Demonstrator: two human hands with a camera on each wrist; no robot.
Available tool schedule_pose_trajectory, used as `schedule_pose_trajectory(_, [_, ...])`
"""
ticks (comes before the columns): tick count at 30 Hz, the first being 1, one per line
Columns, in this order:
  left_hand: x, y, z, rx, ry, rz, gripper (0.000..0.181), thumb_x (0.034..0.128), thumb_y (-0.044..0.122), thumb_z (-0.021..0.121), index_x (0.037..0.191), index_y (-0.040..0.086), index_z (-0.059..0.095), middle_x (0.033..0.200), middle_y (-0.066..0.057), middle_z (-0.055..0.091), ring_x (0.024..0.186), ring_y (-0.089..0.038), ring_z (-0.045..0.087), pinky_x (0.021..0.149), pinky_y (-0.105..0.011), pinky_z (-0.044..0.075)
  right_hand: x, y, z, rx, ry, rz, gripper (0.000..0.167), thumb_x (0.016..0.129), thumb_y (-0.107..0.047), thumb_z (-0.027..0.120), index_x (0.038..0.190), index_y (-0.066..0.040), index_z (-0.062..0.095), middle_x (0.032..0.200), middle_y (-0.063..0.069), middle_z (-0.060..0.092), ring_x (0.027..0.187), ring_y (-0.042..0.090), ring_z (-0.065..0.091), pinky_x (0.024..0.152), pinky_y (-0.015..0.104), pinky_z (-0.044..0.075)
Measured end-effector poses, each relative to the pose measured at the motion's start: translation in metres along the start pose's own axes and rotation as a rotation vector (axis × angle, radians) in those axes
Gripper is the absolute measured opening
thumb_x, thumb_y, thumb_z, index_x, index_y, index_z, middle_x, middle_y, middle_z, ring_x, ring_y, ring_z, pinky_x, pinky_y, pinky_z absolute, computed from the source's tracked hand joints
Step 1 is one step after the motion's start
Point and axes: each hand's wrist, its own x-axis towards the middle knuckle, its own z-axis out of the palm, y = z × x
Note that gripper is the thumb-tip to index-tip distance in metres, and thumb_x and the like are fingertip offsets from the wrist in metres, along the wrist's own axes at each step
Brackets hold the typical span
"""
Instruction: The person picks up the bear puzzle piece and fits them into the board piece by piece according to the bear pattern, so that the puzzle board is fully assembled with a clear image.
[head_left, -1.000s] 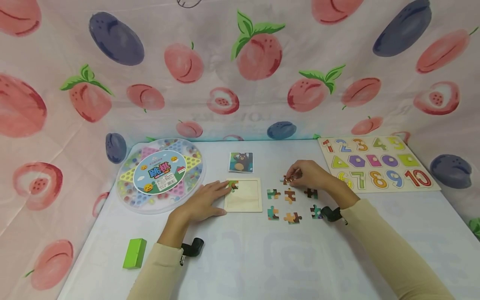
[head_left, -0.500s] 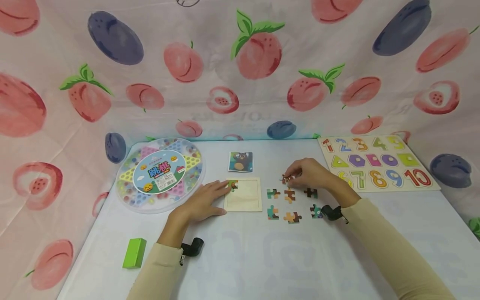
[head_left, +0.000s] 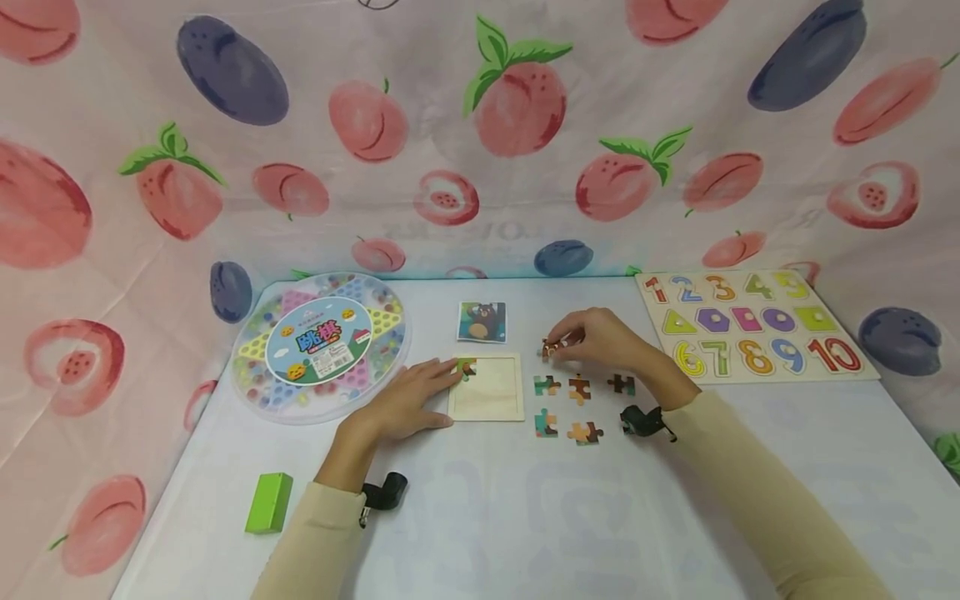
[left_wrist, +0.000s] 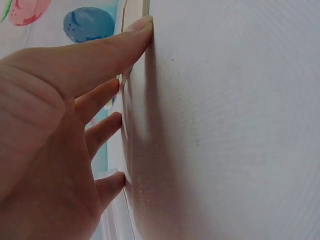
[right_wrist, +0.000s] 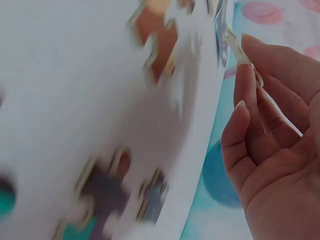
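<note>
My left hand (head_left: pixel 408 400) lies with fairly straight fingers at the left edge of a square wooden puzzle tray (head_left: pixel 486 417), thumb near its lower left corner. In the left wrist view the thumb (left_wrist: pixel 107 55) touches the tray's edge. One green and brown puzzle piece sits in the tray's upper left corner. Right of the tray, my right hand (head_left: pixel 607 337) pinches a brown jigsaw piece (head_left: pixel 552 347) between thumb and fingers, above the table. In the right wrist view this jigsaw piece (right_wrist: pixel 237 47) shows edge-on, its picture hidden.
Several loose jigsaw pieces (head_left: pixel 579 388) lie below my right hand; the wrist camera hides part of that area. A bear picture card (head_left: pixel 482 322) lies behind the tray. Around are a round Chinese checkers box (head_left: pixel 322 346), a number board (head_left: pixel 757 329) and a green block (head_left: pixel 268 503).
My right hand has moved left toward the tray with the pinched jigsaw piece. The left hand has stayed at the tray's edge.
</note>
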Motion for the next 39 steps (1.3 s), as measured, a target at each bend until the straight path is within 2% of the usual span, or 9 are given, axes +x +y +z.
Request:
schedule_pose_trajectory(9, [0.001,0.001,-0.002,0.01,-0.009,-0.007,0.073,0.0928,0.03,0.074,0.157,0.015,0.042,0.171,-0.004,0.028,0.16,-0.035,0.018,0.129,-0.065,0.009,0.017,-0.025,0.017,0.052,-0.036,-0.063,0.024,0.084,-0.018,0.084,0.107,-0.012,0.081,0.11,0.008,0.078,0.087,0.011,0.066,0.074,0.022,0.054])
schedule_pose_trajectory(19, [0.001,-0.002,-0.002,0.016,-0.013,-0.003,0.072,0.0935,0.031,0.073,0.157,0.016,0.042,0.171,-0.004,0.028,0.16,-0.035,0.018,0.129,-0.065,0.009,0.032,-0.048,0.043,0.057,-0.09,-0.057,0.024,0.087,-0.022,0.081,0.11,-0.014,0.08,0.111,0.005,0.078,0.086,0.012,0.065,0.073,0.025,0.054])
schedule_pose_trajectory(32, [0.002,-0.004,0.0,0.014,-0.003,0.019,0.072,0.0931,0.031,0.073,0.156,0.014,0.043,0.17,-0.005,0.029,0.16,-0.035,0.019,0.128,-0.067,0.011,0.042,-0.059,0.06,0.057,-0.095,-0.106,0.021,0.087,-0.018,0.081,0.107,-0.011,0.081,0.112,0.007,0.077,0.087,0.012,0.067,0.072,0.022,0.054])
schedule_pose_trajectory(39, [0.002,-0.003,0.0,0.016,-0.002,0.018,0.071,0.093,0.031,0.073,0.156,0.014,0.044,0.17,-0.005,0.029,0.16,-0.035,0.019,0.127,-0.067,0.012,0.045,-0.059,0.066,-0.002,-0.086,-0.095,0.02,0.085,-0.022,0.083,0.102,-0.012,0.082,0.112,0.006,0.077,0.092,0.015,0.069,0.076,0.023,0.056])
